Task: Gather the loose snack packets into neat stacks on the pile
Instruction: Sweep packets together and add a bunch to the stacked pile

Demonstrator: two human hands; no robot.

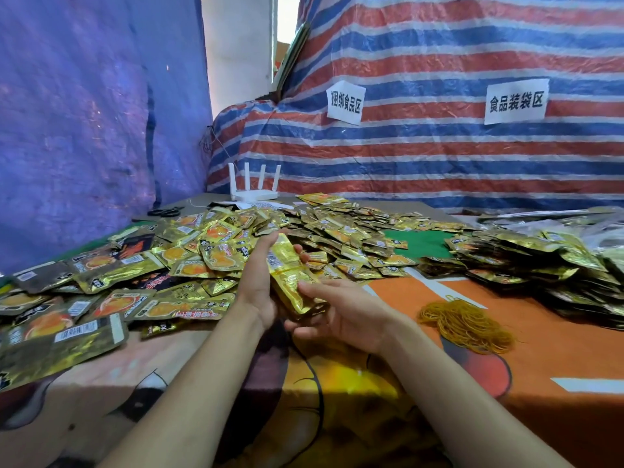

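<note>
The left hand [258, 282] is cupping the stack of gold snack packets [287, 275] with fingers curling behind it, the right hand [341, 319] is pinching the stack's near end under its thumb, rubber bands [467, 324] are lying right of the stack, and the loose pile [216, 244] is spreading left of and beyond it.

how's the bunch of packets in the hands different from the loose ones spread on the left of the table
The held stack is squared up with its edges aligned, gripped between the left hand and right hand. The loose packets lie scattered and overlapping at mixed angles. The held stack is up in the hands, while the loose packets rest on the table. Both are shiny gold foil.
</note>
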